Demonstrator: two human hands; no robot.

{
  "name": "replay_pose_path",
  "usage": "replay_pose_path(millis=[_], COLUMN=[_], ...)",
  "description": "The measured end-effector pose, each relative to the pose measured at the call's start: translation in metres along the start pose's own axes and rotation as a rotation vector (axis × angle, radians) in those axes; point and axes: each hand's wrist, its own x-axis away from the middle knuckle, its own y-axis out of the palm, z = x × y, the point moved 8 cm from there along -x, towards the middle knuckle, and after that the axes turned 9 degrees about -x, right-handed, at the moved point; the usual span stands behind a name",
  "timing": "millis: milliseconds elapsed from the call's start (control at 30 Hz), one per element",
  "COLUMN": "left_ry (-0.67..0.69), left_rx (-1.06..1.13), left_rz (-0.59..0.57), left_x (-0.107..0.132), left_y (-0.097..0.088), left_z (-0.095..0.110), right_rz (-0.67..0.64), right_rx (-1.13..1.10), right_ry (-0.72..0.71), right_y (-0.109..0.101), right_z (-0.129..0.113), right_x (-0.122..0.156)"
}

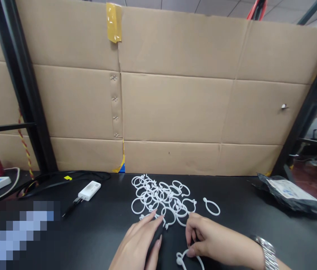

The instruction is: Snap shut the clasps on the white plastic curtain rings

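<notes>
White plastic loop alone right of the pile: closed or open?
Closed: the white plastic loop forms an unbroken ring.

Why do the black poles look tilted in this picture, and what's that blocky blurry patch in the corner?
In the head view, the black pole leans, probably because a wide lens bends things near the edges; the blocky patch at bottom left is made of big squares and hides what's under it; the white rings look fairly sharp.

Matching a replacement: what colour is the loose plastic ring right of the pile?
The loose plastic ring is white, best seen in the head view.
</notes>
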Motion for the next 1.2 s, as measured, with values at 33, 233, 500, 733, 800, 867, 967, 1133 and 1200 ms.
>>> replay_pose_path(millis=[33,233,500,733,800,867,967,1133,1200], left_ry=[0.000,-0.001,0.009,0.001,0.007,0.006,-0.029,-0.072,-0.057], left_rx=[0.002,0.007,0.003,0.015,0.012,0.029,0.096,0.227,0.257], left_rz=[0.002,-0.021,-0.003,0.008,-0.006,-0.042,-0.091,-0.109,-0.094], left_x=[0.000,0.001,-0.003,-0.003,-0.001,0.002,0.008,0.012,0.011], left_y=[0.000,0.002,-0.001,-0.003,0.000,0.005,0.014,0.017,0.015], left_z=[0.000,-0.002,0.002,-0.001,-0.001,-0.002,-0.006,-0.009,-0.008], right_rz=[0.001,0.036,0.105,0.014,0.000,0.002,-0.017,-0.093,-0.111], right_rx=[0.000,-0.014,-0.103,-0.445,-0.556,-0.645,-0.831,-1.127,-1.169], right_ry=[0.001,-0.029,-0.101,-0.030,-0.014,-0.007,-0.006,-0.029,-0.041], right_y=[0.000,-0.001,-0.006,0.007,0.011,0.014,0.023,0.045,0.052], right_z=[-0.001,-0.006,-0.006,0.000,-0.002,-0.005,-0.012,-0.016,-0.013], right_x=[0.001,0.001,-0.001,-0.012,-0.014,-0.015,-0.011,-0.008,-0.009])
